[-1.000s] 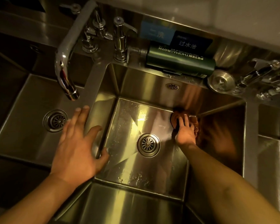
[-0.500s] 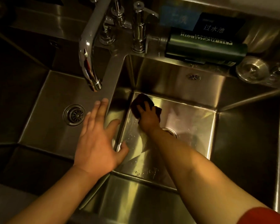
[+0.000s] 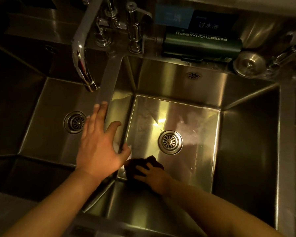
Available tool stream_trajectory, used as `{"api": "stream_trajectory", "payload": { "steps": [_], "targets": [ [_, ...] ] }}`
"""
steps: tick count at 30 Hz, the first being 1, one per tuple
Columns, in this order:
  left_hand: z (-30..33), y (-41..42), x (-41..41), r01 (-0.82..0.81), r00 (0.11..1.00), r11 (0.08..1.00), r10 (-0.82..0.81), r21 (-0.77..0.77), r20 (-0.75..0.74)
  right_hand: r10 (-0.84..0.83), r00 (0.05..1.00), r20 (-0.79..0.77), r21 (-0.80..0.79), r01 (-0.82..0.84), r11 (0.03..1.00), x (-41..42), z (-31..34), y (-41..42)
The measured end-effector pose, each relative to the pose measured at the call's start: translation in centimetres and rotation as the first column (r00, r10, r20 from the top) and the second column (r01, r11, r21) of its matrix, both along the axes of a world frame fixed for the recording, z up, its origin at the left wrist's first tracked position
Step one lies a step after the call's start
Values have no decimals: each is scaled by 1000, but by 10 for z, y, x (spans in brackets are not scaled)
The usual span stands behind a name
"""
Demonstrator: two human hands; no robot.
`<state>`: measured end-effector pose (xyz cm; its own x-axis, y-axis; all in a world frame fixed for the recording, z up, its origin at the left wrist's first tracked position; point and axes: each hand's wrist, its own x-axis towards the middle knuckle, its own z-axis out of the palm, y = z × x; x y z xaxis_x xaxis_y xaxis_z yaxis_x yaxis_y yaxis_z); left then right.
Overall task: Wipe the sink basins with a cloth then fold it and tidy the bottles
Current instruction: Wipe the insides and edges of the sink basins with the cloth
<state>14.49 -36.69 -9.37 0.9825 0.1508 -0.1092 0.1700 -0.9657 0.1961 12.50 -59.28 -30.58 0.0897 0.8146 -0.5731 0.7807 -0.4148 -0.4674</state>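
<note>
1. Down at about 6 o'clock on the floor of the right basin [image 3: 186, 113], the right hand [image 3: 154, 177] presses a dark cloth [image 3: 143, 165] flat against the steel, fingers spread over it rather than curled round it.
2. At 9 o'clock from the cloth, the left hand [image 3: 99, 147] rests open on the divider [image 3: 109, 79] between the two basins, fingers straight, thumb hooked over the edge, holding nothing.
3. The cloth lies bunched near the front-left corner, just beside the drain [image 3: 170, 142] at its 7 o'clock.
4. It looks soft, limp and probably damp, so it should slide easily on wet steel and crumple under the palm; for folding later, I would take it by two corners.
5. At 12 o'clock, a dark green bottle [image 3: 202, 43] lies on its side on the back ledge, beside the tap [image 3: 82, 48]; it looks smooth, so it is best taken round the middle.
6. The left basin [image 3: 46, 120] has yet to be reached by the cloth.
</note>
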Motion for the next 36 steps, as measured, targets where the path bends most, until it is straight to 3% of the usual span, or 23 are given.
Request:
{"api": "stream_trajectory", "payload": {
  "steps": [5, 10, 14, 18, 24, 26, 29, 36],
  "targets": [
    [0, -1, 1, 0, 1000, 1000, 0, -4, 10, 93, 994, 58, 9, -94, 996, 15, 2, -46],
    [-1, 0, 1, -4, 1000, 1000, 4, -23, 24, -184, 968, 170, -142, 209, 968, 37, 5, -118],
    [1, -2, 2, -6, 1000, 1000, 6, -19, 18, -451, 821, 351, -207, 537, 818, 76, 14, -157],
    [1, -3, 1, -14, 1000, 1000, 14, -14, 22, -634, 614, 470, -151, 764, 628, 141, 19, -138],
    [1, -4, 2, -24, 1000, 1000, 24, -7, 13, -794, 471, 383, -71, 872, 483, 188, 11, -74],
    [1, -5, 2, -27, 1000, 999, 28, -17, 12, -788, 511, 344, -66, 850, 522, 182, 8, -40],
    [1, -5, 1, -29, 1000, 1000, 29, -13, -2, -699, 675, 236, -30, 724, 689, 157, 6, 10],
    [1, -5, 0, -41, 999, 999, 41, -25, 1, -293, 952, 90, -24, 296, 955, 51, 12, 21]
  ]
}}
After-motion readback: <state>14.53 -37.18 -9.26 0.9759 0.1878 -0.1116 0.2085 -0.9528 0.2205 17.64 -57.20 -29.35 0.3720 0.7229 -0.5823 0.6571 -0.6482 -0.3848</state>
